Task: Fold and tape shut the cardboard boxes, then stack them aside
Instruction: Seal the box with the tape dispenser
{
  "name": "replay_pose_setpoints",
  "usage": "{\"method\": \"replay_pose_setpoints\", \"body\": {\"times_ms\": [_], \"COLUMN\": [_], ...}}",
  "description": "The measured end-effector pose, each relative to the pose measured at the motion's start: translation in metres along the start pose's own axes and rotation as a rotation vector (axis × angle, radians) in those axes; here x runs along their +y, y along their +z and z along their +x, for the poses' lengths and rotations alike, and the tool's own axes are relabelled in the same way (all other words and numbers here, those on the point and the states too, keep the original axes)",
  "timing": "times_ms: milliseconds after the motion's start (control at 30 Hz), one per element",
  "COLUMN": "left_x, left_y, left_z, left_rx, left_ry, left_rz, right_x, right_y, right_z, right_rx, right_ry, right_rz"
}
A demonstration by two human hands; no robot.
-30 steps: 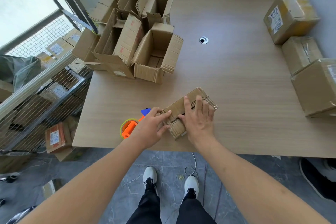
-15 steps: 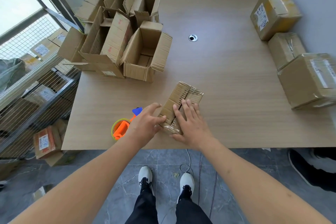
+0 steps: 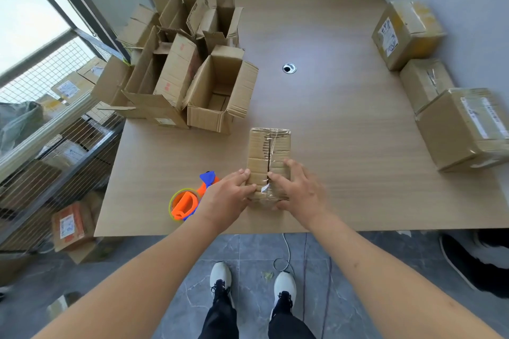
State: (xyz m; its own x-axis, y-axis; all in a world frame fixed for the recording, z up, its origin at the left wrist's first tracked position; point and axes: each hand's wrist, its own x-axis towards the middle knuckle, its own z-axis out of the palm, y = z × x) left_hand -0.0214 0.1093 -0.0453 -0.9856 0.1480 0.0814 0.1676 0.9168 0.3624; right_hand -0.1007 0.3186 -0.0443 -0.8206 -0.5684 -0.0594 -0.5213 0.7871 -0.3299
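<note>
Wooden table [image 3: 330, 124]: open boxes [image 3: 190, 74], small box [image 3: 269, 151], tape dispenser [image 3: 190, 201], sealed boxes [image 3: 440, 91].

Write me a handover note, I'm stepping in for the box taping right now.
Left hand and right hand: both hold the near end of the small box, flaps folded shut.
Tape gun: on the table, just left of the left hand, untouched.
Open boxes: clustered far left.
Closed boxes: along the right edge.
Done: this box's flaps are folded.
Left: tape its seam, set it aside, then do the open ones.
</note>
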Motion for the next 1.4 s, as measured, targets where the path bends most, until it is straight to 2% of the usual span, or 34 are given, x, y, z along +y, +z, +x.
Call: {"method": "replay_pose_setpoints", "body": {"times_ms": [67,133,200,267,367,533,633,767,867,1067,1400], "left_x": [0.001,0.001,0.0,0.001,0.002,0.001,0.003,0.002,-0.006,-0.016,-0.026], "left_y": [0.0,0.003,0.008,0.014,0.017,0.021,0.021,0.011,0.001,-0.006,-0.002], "left_z": [0.0,-0.001,-0.002,-0.002,-0.003,0.0,-0.003,-0.002,-0.001,-0.005,0.0], "left_rx": [0.004,0.018,0.035,0.046,0.073,0.104,0.1,0.057,0.021,0.01,-0.12], "left_ry": [0.005,0.002,-0.016,-0.025,-0.03,-0.044,-0.059,-0.01,0.054,-0.057,-0.236], "left_rz": [0.006,0.022,0.021,0.004,-0.013,-0.052,-0.087,-0.129,-0.11,-0.06,0.031], "right_x": [0.0,0.002,0.001,-0.001,-0.004,-0.011,-0.014,-0.026,-0.039,-0.054,-0.067], "right_y": [-0.006,-0.008,-0.005,-0.001,0.005,0.006,0.001,-0.008,-0.007,0.006,0.023], "right_z": [-0.003,-0.004,-0.007,-0.009,-0.01,-0.008,-0.008,-0.005,0.0,0.01,0.026], "right_rx": [0.008,0.002,0.016,0.048,0.082,0.045,-0.008,-0.185,-0.193,-0.165,-0.123], "right_ry": [0.157,0.289,0.337,0.377,0.428,0.365,0.373,0.386,0.36,0.419,0.472], "right_rz": [0.042,0.189,0.363,0.389,0.302,0.129,0.091,0.093,0.043,-0.011,-0.172]}}
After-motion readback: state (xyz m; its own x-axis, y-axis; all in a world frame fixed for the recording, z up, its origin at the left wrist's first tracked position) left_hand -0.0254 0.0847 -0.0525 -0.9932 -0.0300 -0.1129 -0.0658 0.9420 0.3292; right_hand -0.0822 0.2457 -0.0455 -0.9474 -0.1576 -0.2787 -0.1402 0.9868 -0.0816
